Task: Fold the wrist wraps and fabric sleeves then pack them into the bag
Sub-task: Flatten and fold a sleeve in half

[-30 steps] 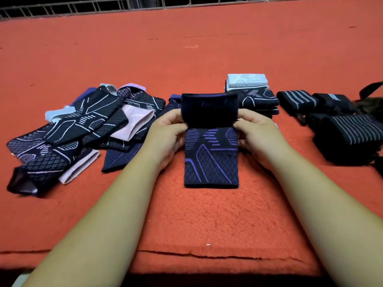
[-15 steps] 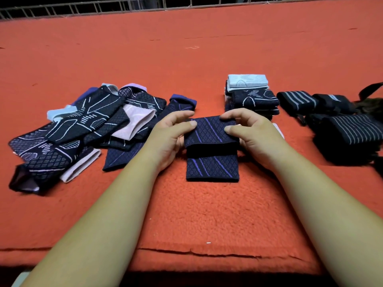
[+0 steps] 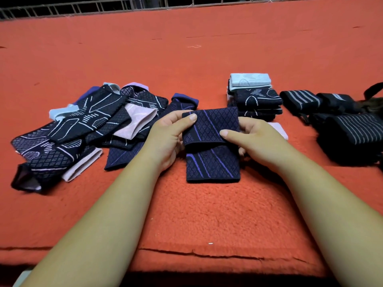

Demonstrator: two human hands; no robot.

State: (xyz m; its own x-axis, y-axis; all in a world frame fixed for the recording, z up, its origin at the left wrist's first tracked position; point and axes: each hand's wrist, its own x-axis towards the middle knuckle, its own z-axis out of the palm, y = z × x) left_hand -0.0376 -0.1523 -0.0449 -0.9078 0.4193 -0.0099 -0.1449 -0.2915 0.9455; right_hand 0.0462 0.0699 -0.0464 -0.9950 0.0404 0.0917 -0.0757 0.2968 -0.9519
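A dark navy sleeve with purple lines (image 3: 213,164) lies in front of me on the red blanket (image 3: 207,214), its far half folded over toward me. My left hand (image 3: 167,137) pinches the folded flap's left edge, thumb on top. My right hand (image 3: 255,139) pinches its right edge the same way. A loose heap of unfolded patterned sleeves (image 3: 78,129) lies to the left. A neat stack of folded sleeves (image 3: 253,96), a pale blue one on top, stands behind my right hand. Rolled black striped wrist wraps (image 3: 344,129) lie at the right.
A dark strap and part of a dark bag (image 3: 373,100) show at the far right edge. A metal railing (image 3: 103,7) runs along the blanket's far side. The blanket's front edge (image 3: 186,253) drops off close to me.
The sleeve's far half, held upright a second ago, has been folded down toward me over the near half. Both hands now grip the flap's side edges, slightly lifted.
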